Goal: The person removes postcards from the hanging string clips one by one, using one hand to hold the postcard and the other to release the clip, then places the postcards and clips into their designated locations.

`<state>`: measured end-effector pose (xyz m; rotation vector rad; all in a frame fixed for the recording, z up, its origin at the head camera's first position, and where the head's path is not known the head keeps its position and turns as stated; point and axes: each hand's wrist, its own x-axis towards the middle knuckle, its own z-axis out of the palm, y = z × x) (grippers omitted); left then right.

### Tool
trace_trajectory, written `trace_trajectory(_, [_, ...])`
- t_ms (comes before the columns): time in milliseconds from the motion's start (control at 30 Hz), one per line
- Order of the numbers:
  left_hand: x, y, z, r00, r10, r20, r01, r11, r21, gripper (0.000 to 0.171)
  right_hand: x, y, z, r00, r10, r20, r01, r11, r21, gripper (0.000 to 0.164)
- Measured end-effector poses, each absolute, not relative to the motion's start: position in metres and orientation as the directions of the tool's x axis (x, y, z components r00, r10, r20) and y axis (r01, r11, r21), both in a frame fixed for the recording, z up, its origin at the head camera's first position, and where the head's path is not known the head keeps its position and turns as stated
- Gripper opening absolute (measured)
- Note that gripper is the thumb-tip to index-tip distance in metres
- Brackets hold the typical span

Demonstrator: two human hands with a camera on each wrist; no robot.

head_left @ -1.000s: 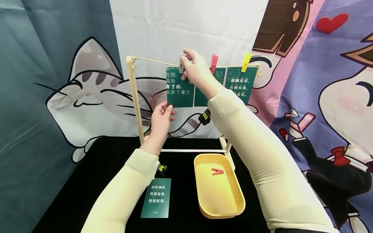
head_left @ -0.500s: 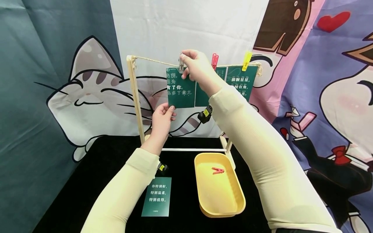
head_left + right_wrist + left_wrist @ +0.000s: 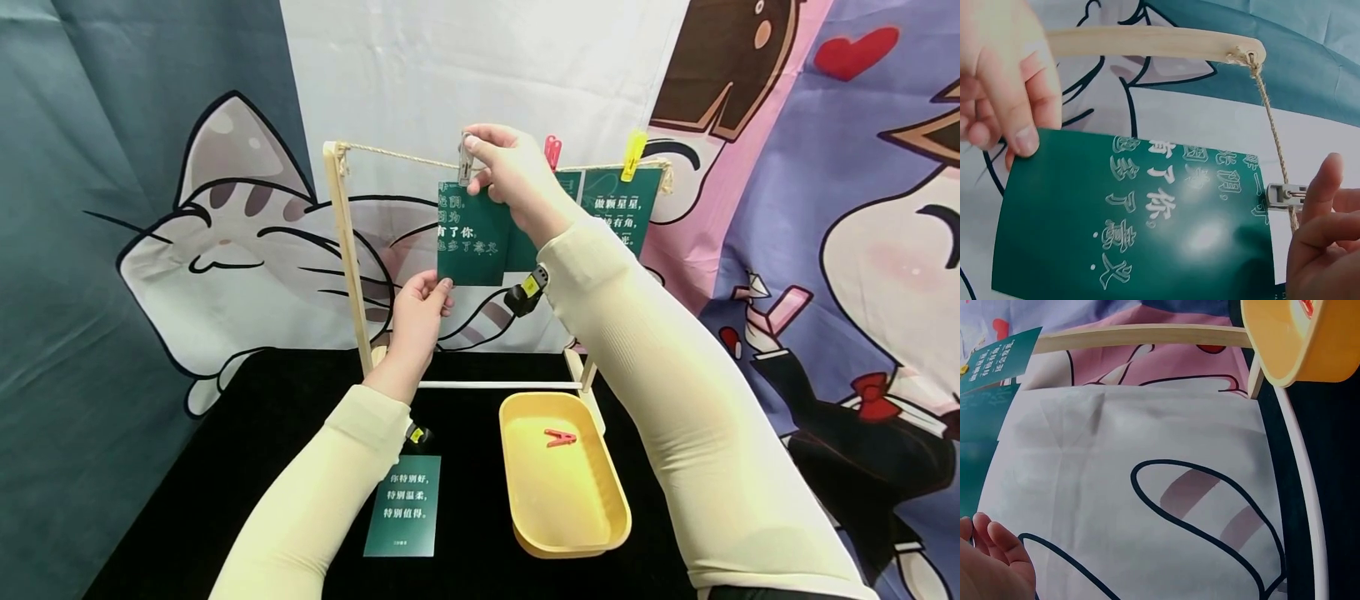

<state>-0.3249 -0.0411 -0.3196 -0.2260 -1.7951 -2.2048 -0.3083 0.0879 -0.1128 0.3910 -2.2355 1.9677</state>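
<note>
A wooden frame [image 3: 347,250] carries a twine line [image 3: 397,157]. My right hand [image 3: 477,160] pinches a grey clip [image 3: 466,158] on the twine, at the top edge of a green card [image 3: 471,237] with white writing. My left hand [image 3: 438,288] pinches that card's lower left corner. In the right wrist view the clip [image 3: 1285,195] sits on the twine [image 3: 1271,131] at the card [image 3: 1135,219] edge, with the left hand's fingers [image 3: 1019,100] on the far corner. Whether the clip bites the card is unclear.
Two more green cards hang to the right under a pink clip [image 3: 552,150] and a yellow clip [image 3: 634,153]. A yellow tray [image 3: 592,533] holding a red clip [image 3: 558,437] stands on the black table. Another green card [image 3: 402,506] lies beside it.
The held card has shifted a little to the right and down under the twine. Both hands have stayed nearly where they were.
</note>
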Motion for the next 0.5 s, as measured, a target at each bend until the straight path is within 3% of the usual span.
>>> trace_trajectory(500, [-0.3219, -0.0402, -0.326, -0.947, -0.126, 0.296, 0.315, -0.178, 0.932, 0.018, -0.3131, 0.0809, -0.118, -0.935, -0.002, 0.356, -0.356, 0.017, -0.934, 0.027])
